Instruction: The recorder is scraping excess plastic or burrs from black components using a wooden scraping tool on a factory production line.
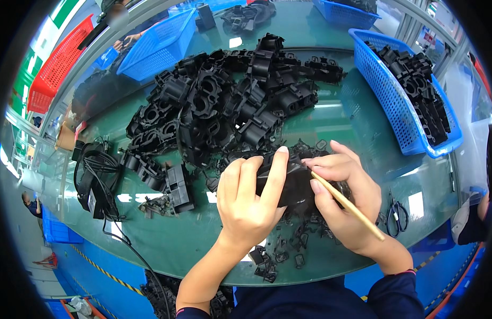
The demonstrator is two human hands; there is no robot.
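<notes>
My left hand (249, 199) grips a black moulded plastic part (295, 181) from the left, fingers wrapped over its top. My right hand (344, 199) holds a thin tan stick-like tool (348, 205) against the right side of that part, its tip under my thumb. Both hands meet over the green table (203, 234) near its front edge. Small black plastic scraps (280, 255) lie beneath and in front of my hands.
A big heap of black plastic parts (224, 106) fills the table's middle. A blue basket (405, 90) with stacked parts stands at the right, another blue basket (158, 45) and a red one (57, 66) far left. Black cables (97, 181) lie left; small scissors (397, 215) right.
</notes>
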